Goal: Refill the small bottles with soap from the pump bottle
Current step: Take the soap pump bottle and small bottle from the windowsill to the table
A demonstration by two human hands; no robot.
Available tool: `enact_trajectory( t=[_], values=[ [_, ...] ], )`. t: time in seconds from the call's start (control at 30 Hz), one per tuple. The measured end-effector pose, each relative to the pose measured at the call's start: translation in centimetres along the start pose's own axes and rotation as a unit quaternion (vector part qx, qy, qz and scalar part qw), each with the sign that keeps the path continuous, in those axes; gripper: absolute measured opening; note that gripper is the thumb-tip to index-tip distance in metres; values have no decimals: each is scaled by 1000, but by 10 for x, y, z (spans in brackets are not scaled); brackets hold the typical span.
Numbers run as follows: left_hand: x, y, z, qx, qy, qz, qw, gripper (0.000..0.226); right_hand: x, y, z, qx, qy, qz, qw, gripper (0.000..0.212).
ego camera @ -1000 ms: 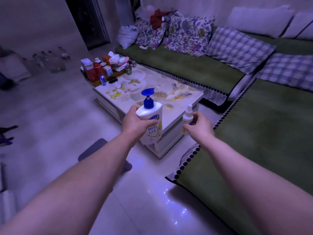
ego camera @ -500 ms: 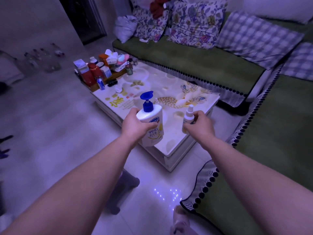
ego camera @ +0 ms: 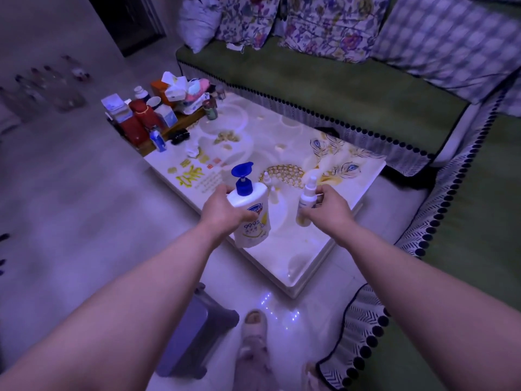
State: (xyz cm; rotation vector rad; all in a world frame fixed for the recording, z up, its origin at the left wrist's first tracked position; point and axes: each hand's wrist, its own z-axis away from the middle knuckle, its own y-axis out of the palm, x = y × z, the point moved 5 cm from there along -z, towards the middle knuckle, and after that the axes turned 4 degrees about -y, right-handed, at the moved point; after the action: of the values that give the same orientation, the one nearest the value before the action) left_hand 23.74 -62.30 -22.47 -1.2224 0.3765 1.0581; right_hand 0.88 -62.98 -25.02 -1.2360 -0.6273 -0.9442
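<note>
My left hand (ego camera: pixel 221 211) grips a white pump bottle (ego camera: pixel 252 218) with a blue pump head, held upright over the near part of the white coffee table (ego camera: pixel 296 261). My right hand (ego camera: pixel 328 211) holds a small white spray bottle (ego camera: pixel 307 194) upright, to the right of the pump bottle. Two more small bottles (ego camera: pixel 270 187) stand on the table between my hands, just behind the pump bottle.
A cluttered tray of boxes, a red container and tissues (ego camera: pixel 158 117) fills the table's far left corner. A green sofa (ego camera: pixel 324 80) with cushions wraps the back and right. A grey stool (ego camera: pixel 194 331) and my slippered foot (ego camera: pixel 253 325) are on the floor below.
I have stepped closer to the table and look down more steeply. Both hands carried their bottles forward over the tabletop; the small bottles on the table have come into view.
</note>
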Motion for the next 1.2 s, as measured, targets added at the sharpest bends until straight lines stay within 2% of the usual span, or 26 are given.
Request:
enact_trajectory(
  t=[0.2,0.27,0.47,0.63,0.93,1.2],
  values=[
    [-16,-15,-89,51,44,-49,997,63,19,31,-60,-36,23,0,999,25],
    [-25,-26,-136,76,56,-73,993,64,32,48,-88,-72,44,3,996,24],
    [-34,-35,-195,100,71,-93,988,61,43,71,-115,-95,82,-6,992,26],
    [-35,-35,-224,128,72,-81,986,62,49,75,-132,-124,99,7,987,25],
    [-33,-38,-250,122,73,-80,987,64,64,92,-160,-110,85,39,990,19],
    [-28,-25,-313,187,98,-153,965,68,51,121,-196,-167,125,28,978,18]
  ],
)
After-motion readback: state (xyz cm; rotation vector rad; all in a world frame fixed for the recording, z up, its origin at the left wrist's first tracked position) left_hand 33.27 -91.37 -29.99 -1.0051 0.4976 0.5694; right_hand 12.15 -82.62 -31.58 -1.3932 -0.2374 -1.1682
